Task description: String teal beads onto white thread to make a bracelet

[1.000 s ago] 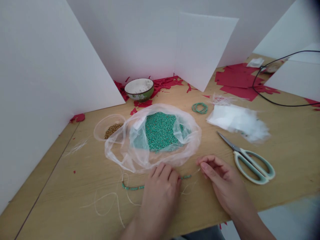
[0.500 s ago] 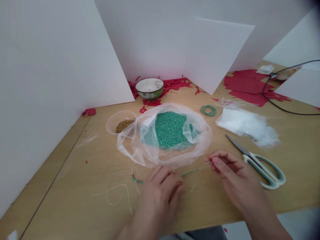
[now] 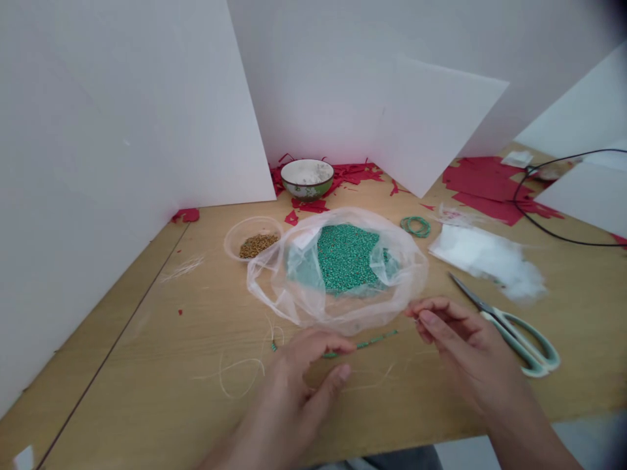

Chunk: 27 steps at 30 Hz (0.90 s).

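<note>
My left hand point(image 3: 304, 372) hovers over the wooden table point(image 3: 147, 365) with fingers curled, its fingertips at a thin thread strung with small green beads point(image 3: 365, 343). My right hand point(image 3: 455, 336) pinches the thread's other end near the front edge of a clear plastic bag point(image 3: 304, 300) full of loose green beads point(image 3: 345, 258). The beaded stretch runs between my two hands. Loose pale thread point(image 3: 240, 375) curls on the table left of my left hand.
Pale green scissors point(image 3: 519, 329) lie just right of my right hand. Behind are crumpled white plastic point(image 3: 484, 258), a green beaded ring point(image 3: 416, 226), a clear cup of brown beads point(image 3: 252, 238), a ceramic bowl point(image 3: 307, 179), red paper scraps point(image 3: 490, 186), a black cable point(image 3: 548, 215) and white boards point(image 3: 147, 117).
My left hand has lifted off the bead strand and drawn back toward me, so more of the green beads show between the hands. The view has shifted left.
</note>
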Motion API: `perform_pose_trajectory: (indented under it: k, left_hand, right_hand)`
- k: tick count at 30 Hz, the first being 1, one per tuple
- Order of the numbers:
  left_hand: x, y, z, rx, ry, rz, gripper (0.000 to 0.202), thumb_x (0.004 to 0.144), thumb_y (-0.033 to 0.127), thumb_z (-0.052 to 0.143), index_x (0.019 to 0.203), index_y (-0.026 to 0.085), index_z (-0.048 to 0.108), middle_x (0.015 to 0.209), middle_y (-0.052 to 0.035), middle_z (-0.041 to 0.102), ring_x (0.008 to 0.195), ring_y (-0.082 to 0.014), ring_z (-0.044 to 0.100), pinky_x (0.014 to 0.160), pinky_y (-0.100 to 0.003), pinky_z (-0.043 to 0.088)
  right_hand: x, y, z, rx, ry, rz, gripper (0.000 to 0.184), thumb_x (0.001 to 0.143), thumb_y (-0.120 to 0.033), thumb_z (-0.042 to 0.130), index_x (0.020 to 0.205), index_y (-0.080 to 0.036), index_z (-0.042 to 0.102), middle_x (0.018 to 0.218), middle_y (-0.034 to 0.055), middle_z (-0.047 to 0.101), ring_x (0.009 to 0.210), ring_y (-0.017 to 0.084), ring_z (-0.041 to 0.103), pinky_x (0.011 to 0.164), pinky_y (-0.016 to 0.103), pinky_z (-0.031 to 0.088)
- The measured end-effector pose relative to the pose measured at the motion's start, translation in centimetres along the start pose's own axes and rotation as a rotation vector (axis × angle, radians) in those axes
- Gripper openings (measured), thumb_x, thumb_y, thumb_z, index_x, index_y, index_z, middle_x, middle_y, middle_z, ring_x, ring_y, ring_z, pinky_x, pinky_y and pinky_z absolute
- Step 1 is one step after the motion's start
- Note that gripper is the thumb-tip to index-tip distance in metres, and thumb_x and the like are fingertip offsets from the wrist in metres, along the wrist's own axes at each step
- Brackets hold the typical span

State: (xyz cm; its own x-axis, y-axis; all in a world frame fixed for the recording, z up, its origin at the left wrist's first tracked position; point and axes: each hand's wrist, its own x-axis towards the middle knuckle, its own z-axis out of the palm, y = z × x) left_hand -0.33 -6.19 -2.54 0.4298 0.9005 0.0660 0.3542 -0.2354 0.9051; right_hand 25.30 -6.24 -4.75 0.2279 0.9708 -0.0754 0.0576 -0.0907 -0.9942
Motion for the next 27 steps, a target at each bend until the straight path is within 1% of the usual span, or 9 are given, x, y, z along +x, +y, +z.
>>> perform_pose_trajectory:
  k: [4, 7, 10, 12, 14, 19, 22, 25, 27]
  left_hand:
    - [4.2, 1.3, 0.3, -0.136, -0.091, 0.006, 0.027, 0.093, 0.026, 0.052, 0.118, 0.028, 0.062, 0.123, -0.0047, 0.065, 0.109, -0.0190, 0.061, 0.095, -0.037, 0.049]
    - [7.5, 2.0, 1.5, -0.281, -0.244, 0.051, 0.030, 0.094, 0.025, 0.049, 0.122, 0.024, 0.061, 0.124, -0.0069, 0.065, 0.114, -0.0207, 0.059, 0.098, -0.039, 0.047]
    - [9.5, 2.3, 2.7, -0.398, -0.371, 0.026, 0.021, 0.093, 0.026, 0.050, 0.102, 0.017, 0.067, 0.102, -0.0064, 0.071, 0.100, -0.0191, 0.063, 0.091, -0.033, 0.047]
    - [9.9, 2.3, 3.3, -0.381, -0.385, -0.017, 0.022, 0.091, 0.030, 0.051, 0.083, 0.015, 0.065, 0.083, -0.0037, 0.067, 0.083, -0.0160, 0.061, 0.080, -0.028, 0.046]
    - [9.9, 2.0, 3.7, -0.325, -0.375, -0.043, 0.028, 0.091, 0.034, 0.052, 0.074, 0.015, 0.062, 0.070, -0.0005, 0.060, 0.069, -0.0131, 0.054, 0.069, -0.025, 0.042]
    - [10.2, 1.3, 4.8, -0.169, -0.396, -0.090, 0.031, 0.091, 0.040, 0.049, 0.082, 0.016, 0.066, 0.057, 0.0047, 0.045, 0.055, -0.0104, 0.038, 0.052, -0.023, 0.027]
    - [10.9, 1.1, 5.2, -0.145, -0.439, -0.122, 0.032, 0.090, 0.041, 0.049, 0.083, 0.015, 0.068, 0.057, 0.0046, 0.043, 0.053, -0.0103, 0.036, 0.051, -0.023, 0.024]
    - [11.5, 1.1, 5.3, -0.154, -0.484, -0.149, 0.034, 0.089, 0.040, 0.049, 0.084, 0.013, 0.068, 0.055, 0.0043, 0.044, 0.051, -0.0100, 0.035, 0.049, -0.023, 0.023]
    - [11.7, 1.1, 5.3, -0.173, -0.510, -0.168, 0.035, 0.090, 0.041, 0.048, 0.086, 0.012, 0.067, 0.054, 0.0049, 0.042, 0.049, -0.0095, 0.033, 0.048, -0.023, 0.022]
  right_hand:
    - [0.7, -1.9, 0.6, -0.009, -0.093, -0.105, 0.014, 0.085, -0.037, 0.067, 0.092, -0.026, 0.070, 0.093, 0.0031, 0.067, 0.081, 0.017, 0.057, 0.073, 0.030, 0.045]
    - [1.5, -2.8, 1.3, 0.037, -0.145, -0.131, 0.011, 0.085, -0.035, 0.068, 0.090, -0.025, 0.070, 0.087, 0.0017, 0.068, 0.082, 0.018, 0.059, 0.074, 0.030, 0.046]
    - [2.2, -2.8, 1.4, 0.089, -0.158, -0.104, 0.012, 0.085, -0.036, 0.067, 0.087, -0.025, 0.069, 0.080, -0.0003, 0.067, 0.076, 0.016, 0.060, 0.070, 0.028, 0.046]
    - [2.3, -2.4, 1.2, 0.086, -0.124, -0.097, 0.013, 0.086, -0.036, 0.067, 0.087, -0.024, 0.069, 0.078, -0.0010, 0.066, 0.072, 0.014, 0.059, 0.067, 0.027, 0.045]
    - [2.3, -1.9, 0.9, 0.041, -0.062, -0.105, 0.015, 0.085, -0.038, 0.067, 0.087, -0.023, 0.069, 0.078, -0.0009, 0.066, 0.071, 0.013, 0.058, 0.066, 0.026, 0.044]
    - [1.7, -0.5, 0.2, -0.146, -0.016, -0.087, 0.023, 0.088, -0.042, 0.061, 0.083, -0.020, 0.065, 0.078, 0.0013, 0.067, 0.073, 0.017, 0.061, 0.067, 0.028, 0.046]
    - [1.2, 0.6, -1.6, -0.335, 0.020, -0.103, 0.022, 0.088, -0.042, 0.058, 0.092, -0.021, 0.065, 0.085, 0.0041, 0.070, 0.077, 0.020, 0.064, 0.067, 0.031, 0.048]
    - [0.5, 1.8, -5.7, -0.784, 0.301, -0.197, 0.026, 0.089, -0.044, 0.055, 0.102, -0.023, 0.063, 0.082, 0.0051, 0.068, 0.070, 0.021, 0.062, 0.062, 0.033, 0.046]
    - [-0.1, 2.6, -9.1, -0.881, 0.429, -0.215, 0.026, 0.087, -0.043, 0.058, 0.102, -0.023, 0.063, 0.088, 0.0099, 0.067, 0.079, 0.027, 0.061, 0.071, 0.040, 0.044]
